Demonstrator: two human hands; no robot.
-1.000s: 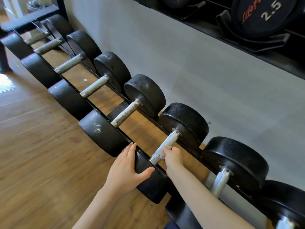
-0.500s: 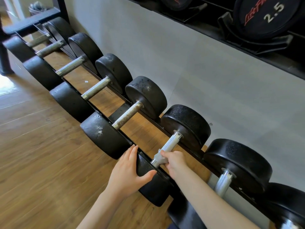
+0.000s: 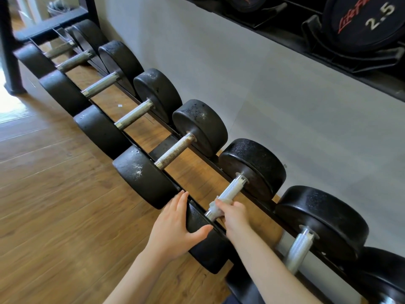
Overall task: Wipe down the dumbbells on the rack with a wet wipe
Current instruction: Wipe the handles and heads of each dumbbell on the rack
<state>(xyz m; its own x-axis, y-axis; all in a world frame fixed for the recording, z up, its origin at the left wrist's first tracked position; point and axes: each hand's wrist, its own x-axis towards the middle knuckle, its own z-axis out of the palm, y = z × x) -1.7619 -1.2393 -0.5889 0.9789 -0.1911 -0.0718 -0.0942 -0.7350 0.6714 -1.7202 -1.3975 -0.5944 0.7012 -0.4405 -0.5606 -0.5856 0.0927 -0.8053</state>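
Wiping the knurled handle (image 3: 228,193), the right hand (image 3: 232,212) is closed around it with a pale wet wipe (image 3: 213,204) under the fingers. The left hand (image 3: 175,229) lies open against the near head (image 3: 208,242) of this dumbbell, which sits on the rack (image 3: 166,145). Such iron looks heavy and stiff; the rough handle probably gives the safest grip.
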